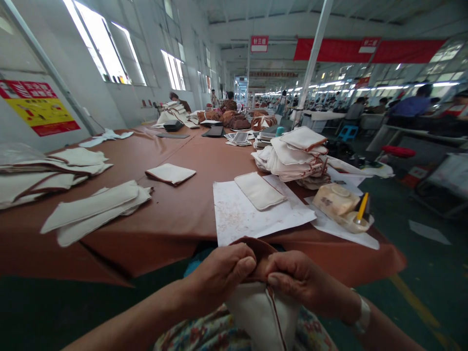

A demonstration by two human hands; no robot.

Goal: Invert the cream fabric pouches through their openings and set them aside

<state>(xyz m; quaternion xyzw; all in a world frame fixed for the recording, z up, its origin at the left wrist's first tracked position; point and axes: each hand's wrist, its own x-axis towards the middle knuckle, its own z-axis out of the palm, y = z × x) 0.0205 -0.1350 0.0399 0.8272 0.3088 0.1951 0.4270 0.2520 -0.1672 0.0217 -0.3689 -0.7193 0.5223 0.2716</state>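
My left grip (234,268) and right grip (298,273) pinch the brown-and-white stitched piece (263,314) above my lap (197,329), apparently half-worked; whether the white stack (292,158) on the worktop's (183,151) right is done, I can't tell.

The left hand (227,268) and right hand (305,280) grip a white-and-brown piece (252,307) beside a brown-covered table (179,214)

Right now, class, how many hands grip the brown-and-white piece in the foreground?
2: the left hand and the right hand, side by side on the piece, by the near edge of the table.
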